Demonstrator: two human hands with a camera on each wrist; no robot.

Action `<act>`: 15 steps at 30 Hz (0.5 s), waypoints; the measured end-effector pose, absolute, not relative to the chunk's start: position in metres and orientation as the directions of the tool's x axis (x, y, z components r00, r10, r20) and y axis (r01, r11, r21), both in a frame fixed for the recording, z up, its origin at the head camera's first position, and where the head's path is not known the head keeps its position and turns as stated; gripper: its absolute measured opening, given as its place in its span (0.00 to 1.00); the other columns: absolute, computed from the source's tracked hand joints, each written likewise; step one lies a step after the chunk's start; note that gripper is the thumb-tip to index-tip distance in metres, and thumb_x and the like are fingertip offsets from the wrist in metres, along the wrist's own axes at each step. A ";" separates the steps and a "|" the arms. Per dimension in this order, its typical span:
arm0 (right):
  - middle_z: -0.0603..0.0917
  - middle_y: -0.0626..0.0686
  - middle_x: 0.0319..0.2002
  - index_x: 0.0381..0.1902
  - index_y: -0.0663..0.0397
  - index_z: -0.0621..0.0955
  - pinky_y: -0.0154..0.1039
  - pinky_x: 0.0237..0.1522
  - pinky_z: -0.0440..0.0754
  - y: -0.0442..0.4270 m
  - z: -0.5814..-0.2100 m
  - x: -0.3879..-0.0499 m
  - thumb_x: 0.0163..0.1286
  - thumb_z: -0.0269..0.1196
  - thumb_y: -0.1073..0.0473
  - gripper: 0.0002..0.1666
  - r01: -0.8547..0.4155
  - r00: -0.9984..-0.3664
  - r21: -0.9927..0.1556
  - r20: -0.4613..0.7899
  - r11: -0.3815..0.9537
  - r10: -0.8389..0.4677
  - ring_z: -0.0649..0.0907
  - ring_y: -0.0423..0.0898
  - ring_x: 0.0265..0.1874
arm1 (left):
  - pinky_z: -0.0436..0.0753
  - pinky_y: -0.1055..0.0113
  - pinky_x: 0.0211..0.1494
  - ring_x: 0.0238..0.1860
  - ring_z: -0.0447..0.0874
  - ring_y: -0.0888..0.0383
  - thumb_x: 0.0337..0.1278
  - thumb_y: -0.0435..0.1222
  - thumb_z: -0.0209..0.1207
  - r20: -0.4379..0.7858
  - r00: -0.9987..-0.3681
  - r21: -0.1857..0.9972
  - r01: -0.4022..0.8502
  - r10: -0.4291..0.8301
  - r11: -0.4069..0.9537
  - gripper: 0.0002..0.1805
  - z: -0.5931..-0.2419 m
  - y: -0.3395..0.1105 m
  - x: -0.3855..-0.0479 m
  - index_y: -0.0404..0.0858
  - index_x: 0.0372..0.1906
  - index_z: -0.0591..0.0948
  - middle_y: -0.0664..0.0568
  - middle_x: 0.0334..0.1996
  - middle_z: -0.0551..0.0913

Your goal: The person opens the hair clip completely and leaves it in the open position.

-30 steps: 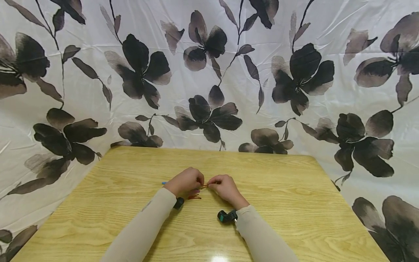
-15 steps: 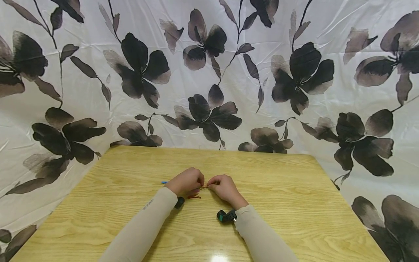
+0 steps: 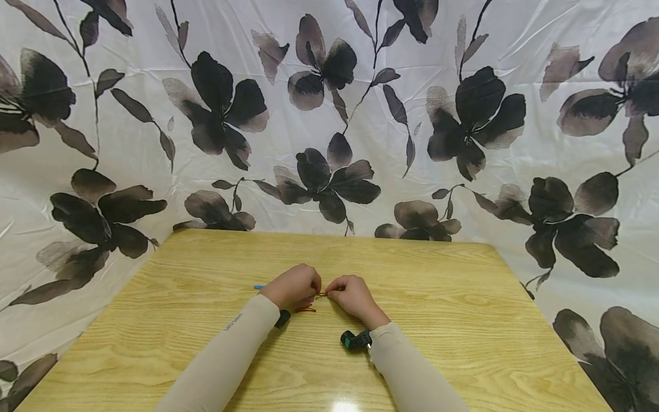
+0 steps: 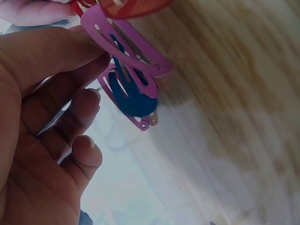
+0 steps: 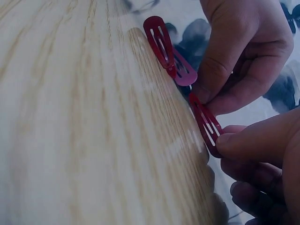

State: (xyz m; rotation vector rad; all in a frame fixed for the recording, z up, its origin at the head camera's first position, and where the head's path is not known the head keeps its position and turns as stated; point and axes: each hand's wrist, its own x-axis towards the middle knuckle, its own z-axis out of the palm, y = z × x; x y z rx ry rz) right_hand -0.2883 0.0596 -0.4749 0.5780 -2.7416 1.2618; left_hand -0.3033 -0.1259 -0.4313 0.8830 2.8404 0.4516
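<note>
A red snap hair clip point(image 5: 204, 123) spans the gap between my hands. My left hand point(image 3: 293, 286) pinches one end of it, and the thumb and fingers of my right hand point(image 3: 355, 294) pinch the other. Around the left fingertips, in the left wrist view, pink-purple snap clips point(image 4: 161, 69) overlap a blue clip point(image 4: 136, 104); whether they are linked cannot be told. Another red clip point(image 5: 160, 42) and a pink clip point(image 5: 186, 75) show beyond the left thumb in the right wrist view. Part of a red clip point(image 3: 306, 310) appears below the left hand in the head view.
A blue piece point(image 3: 259, 287) pokes out to the left of the left hand, mostly hidden by it. Both hands are over a wood-grain table point(image 3: 437, 303). A floral cloth point(image 3: 329, 114) hangs behind the table. Dark wrist devices point(image 3: 356, 340) sit under the forearms.
Both hands keep their grip on the red hair clip in nearly the same place. Only a very slight shift of the whole head view shows.
</note>
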 end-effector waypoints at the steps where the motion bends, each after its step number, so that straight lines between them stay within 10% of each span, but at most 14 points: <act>1: 0.87 0.48 0.39 0.30 0.46 0.89 0.45 0.49 0.79 0.059 -0.475 -0.288 0.62 0.67 0.61 0.05 -0.363 -0.927 -0.718 0.215 0.594 -0.307 0.83 0.48 0.43 | 0.79 0.67 0.37 0.27 0.76 0.63 0.55 0.25 0.56 -0.041 -0.821 0.323 0.529 0.570 0.785 0.13 -0.431 -0.126 -0.303 0.44 0.26 0.86 0.60 0.26 0.83; 15: 0.87 0.49 0.40 0.33 0.47 0.88 0.43 0.47 0.79 0.059 -0.475 -0.287 0.62 0.66 0.60 0.05 -0.359 -0.927 -0.720 0.199 0.594 -0.319 0.83 0.47 0.42 | 0.79 0.68 0.38 0.29 0.77 0.64 0.56 0.27 0.56 0.001 -0.813 0.344 0.547 0.582 0.763 0.13 -0.430 -0.131 -0.303 0.45 0.28 0.87 0.61 0.27 0.83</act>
